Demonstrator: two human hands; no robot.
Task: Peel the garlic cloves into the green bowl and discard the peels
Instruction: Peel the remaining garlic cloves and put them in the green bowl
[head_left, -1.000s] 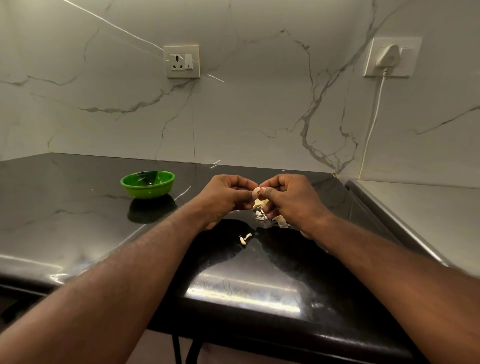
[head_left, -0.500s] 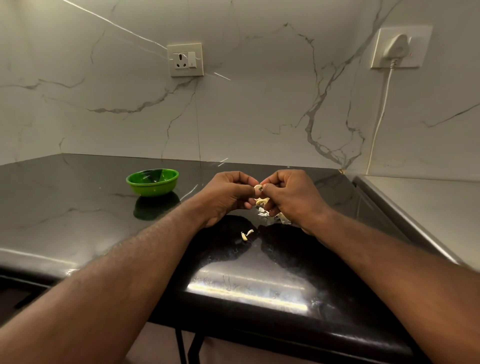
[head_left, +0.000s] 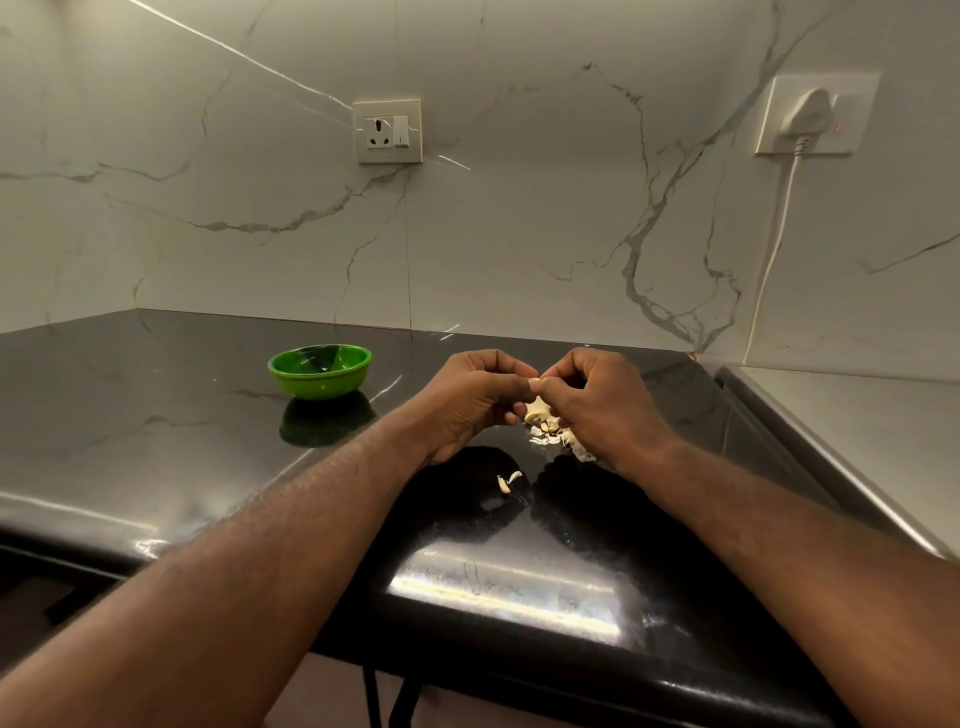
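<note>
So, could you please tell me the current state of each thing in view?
Bowl: upright on the counter, no cloves visible inside.
Left hand: fingers curled, pinching the clove.
Right hand: fingers curled, pinching the clove.
Clove: held above the counter, mostly hidden.
Peels: loose on the counter under the hands.
Socket: nothing plugged in.
Plug: plugged in.

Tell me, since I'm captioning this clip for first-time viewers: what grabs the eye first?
The left hand and right hand meet at centre, above the glossy black stone countertop, both pinching a pale garlic clove over a scatter of papery white peels. Left of them, apart, sits the small round green bowl, the brightest colour in view.
</note>
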